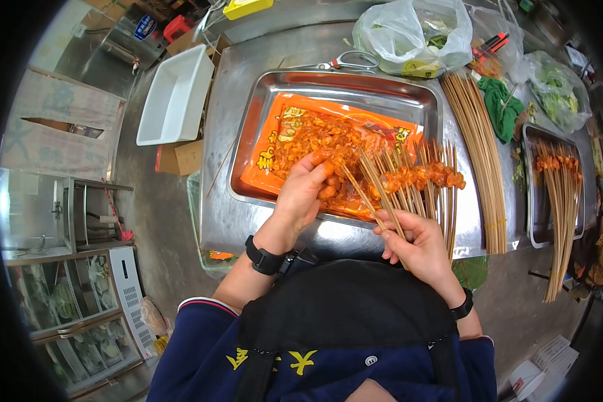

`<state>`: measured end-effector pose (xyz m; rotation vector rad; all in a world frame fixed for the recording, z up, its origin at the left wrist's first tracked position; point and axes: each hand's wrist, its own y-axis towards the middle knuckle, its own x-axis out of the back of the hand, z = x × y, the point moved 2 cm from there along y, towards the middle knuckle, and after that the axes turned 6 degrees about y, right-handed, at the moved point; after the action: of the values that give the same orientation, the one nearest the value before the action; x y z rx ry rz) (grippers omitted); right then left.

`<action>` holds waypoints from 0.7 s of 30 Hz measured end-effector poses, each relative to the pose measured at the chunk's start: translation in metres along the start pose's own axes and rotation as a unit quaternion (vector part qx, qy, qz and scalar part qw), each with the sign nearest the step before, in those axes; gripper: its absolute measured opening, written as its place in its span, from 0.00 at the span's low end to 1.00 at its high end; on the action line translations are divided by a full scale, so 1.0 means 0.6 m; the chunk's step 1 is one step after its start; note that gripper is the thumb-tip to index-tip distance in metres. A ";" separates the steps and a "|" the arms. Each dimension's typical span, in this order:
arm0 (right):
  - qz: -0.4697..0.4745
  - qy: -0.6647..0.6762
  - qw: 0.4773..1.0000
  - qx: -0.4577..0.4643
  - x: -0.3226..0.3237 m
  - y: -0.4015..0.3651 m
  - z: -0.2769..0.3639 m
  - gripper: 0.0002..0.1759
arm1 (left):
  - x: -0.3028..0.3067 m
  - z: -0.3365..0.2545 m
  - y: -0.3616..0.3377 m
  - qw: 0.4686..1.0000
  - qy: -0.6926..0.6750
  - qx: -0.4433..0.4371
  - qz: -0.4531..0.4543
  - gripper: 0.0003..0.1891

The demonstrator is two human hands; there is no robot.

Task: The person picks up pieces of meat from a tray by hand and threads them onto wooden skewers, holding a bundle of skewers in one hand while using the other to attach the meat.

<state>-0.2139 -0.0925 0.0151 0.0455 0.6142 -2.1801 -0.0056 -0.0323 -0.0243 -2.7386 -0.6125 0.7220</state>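
Head view: left hand [306, 191] pinches marinated meat [315, 137] over the steel tray [409, 100], while the right hand [419, 244] clenches bamboo skewers [382, 194]. A crooked push could drive the sharp tip into the left fingers [321, 175].

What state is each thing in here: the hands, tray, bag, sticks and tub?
Left hand: fingers pinched on orange marinated meat.
Right hand: closed around thin bamboo skewers.
Large steel tray: holds the bag.
Orange plastic bag: opened out, lying flat.
Loaded skewers: meat on, leaning over the tray rim.
Bare bamboo sticks: piled beside the tray, unloaded.
White plastic tub: empty.
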 end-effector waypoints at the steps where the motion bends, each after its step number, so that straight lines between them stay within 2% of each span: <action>1: -0.002 -0.002 1.000 0.000 0.000 0.000 0.000 0.18 | 0.005 -0.001 0.000 0.999 -0.028 0.006 0.043 0.11; 2: -0.002 -0.001 1.000 0.000 0.000 0.001 0.000 0.18 | -0.001 -0.010 -0.003 0.995 -0.055 0.012 0.086 0.11; 3: -0.002 -0.006 1.000 0.004 0.000 0.001 -0.001 0.18 | -0.013 -0.015 -0.006 0.995 -0.055 0.012 0.086 0.11; 5: -0.002 -0.009 1.000 0.007 0.000 0.001 -0.001 0.18 | -0.038 -0.029 -0.017 0.998 -0.041 -0.025 -0.035 0.08; 9: -0.008 -0.021 1.000 0.006 -0.004 -0.001 0.003 0.18 | -0.038 -0.031 -0.021 0.998 -0.053 -0.028 -0.025 0.09; 11: -0.005 -0.030 1.000 0.007 -0.004 -0.002 0.003 0.18 | -0.027 -0.020 -0.012 0.997 -0.022 -0.052 -0.045 0.10; 14: -0.009 -0.016 1.000 0.009 -0.003 -0.003 0.003 0.18 | -0.016 -0.018 -0.010 0.997 -0.038 -0.042 -0.057 0.12; 21: -0.008 -0.018 1.000 0.006 -0.003 -0.003 0.002 0.19 | -0.018 -0.023 -0.010 0.995 -0.074 -0.067 -0.031 0.11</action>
<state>-0.2140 -0.0906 0.0173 0.0089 0.5822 -2.1949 -0.0091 -0.0333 -0.0063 -2.7896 -0.8006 0.9066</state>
